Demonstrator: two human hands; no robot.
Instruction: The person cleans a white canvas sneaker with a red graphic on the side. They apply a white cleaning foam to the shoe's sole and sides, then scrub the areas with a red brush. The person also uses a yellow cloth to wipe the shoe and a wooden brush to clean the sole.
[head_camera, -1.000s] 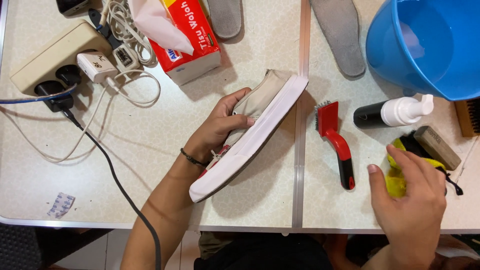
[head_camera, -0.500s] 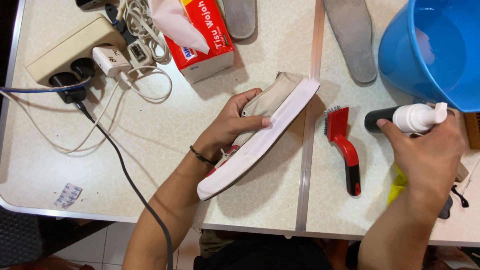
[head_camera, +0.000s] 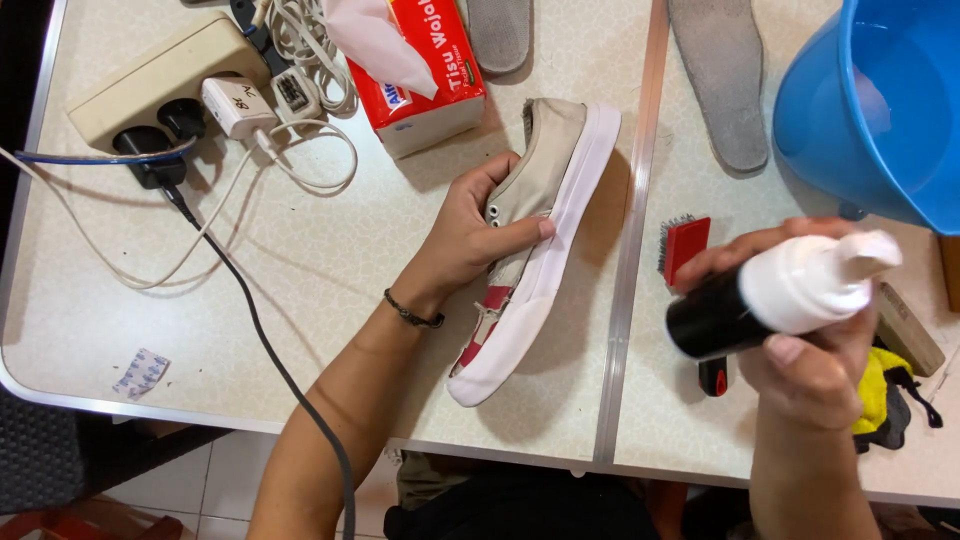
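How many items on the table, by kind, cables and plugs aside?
Shoe, held by left hand: 1
Insoles: 2
Pump bottle, in right hand: 1
Red brush: 1
Blue basin: 1
Tissue box: 1
Power strip: 1
Yellow cloth: 1
Total: 9

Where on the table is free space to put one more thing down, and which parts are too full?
Bare table lies left of the shoe, between the black cable and the left hand. A narrower free patch sits below the shoe's toe. The top left is crowded with the power strip and cords; the right side holds the brush, basin and yellow cloth.
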